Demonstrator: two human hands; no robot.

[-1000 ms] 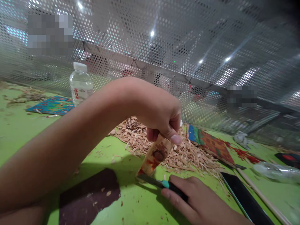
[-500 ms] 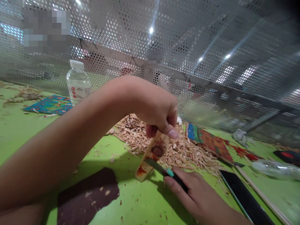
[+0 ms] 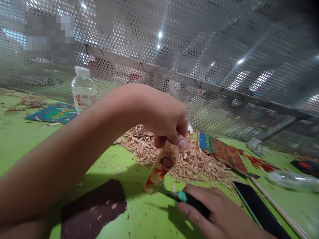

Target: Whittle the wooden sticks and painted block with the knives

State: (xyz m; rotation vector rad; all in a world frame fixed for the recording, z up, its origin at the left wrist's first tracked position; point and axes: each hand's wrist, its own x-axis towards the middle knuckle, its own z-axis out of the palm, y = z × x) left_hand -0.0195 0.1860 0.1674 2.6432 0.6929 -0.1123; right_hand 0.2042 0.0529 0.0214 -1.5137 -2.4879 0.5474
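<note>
My left hand (image 3: 166,121) is closed round the top of a painted wooden strip (image 3: 160,167). The strip stands tilted with its lower end on the green table (image 3: 22,139). My right hand (image 3: 214,215) grips a knife (image 3: 183,197) with a black handle and a teal collar. Its blade lies low against the bottom end of the strip. A heap of wood shavings (image 3: 179,157) lies just behind the strip.
A dark brown sheet (image 3: 92,207) lies at the near left. A water bottle (image 3: 83,89) and a blue patterned piece (image 3: 53,113) stand at the back left. A painted board (image 3: 223,152), a black flat object (image 3: 259,210), a thin stick (image 3: 279,209) and a plastic bottle (image 3: 294,181) lie right. Perforated metal screen (image 3: 199,66) behind.
The knife blade was halfway up the strip half a second ago and has slid down to its bottom end. My left hand has kept the strip in place.
</note>
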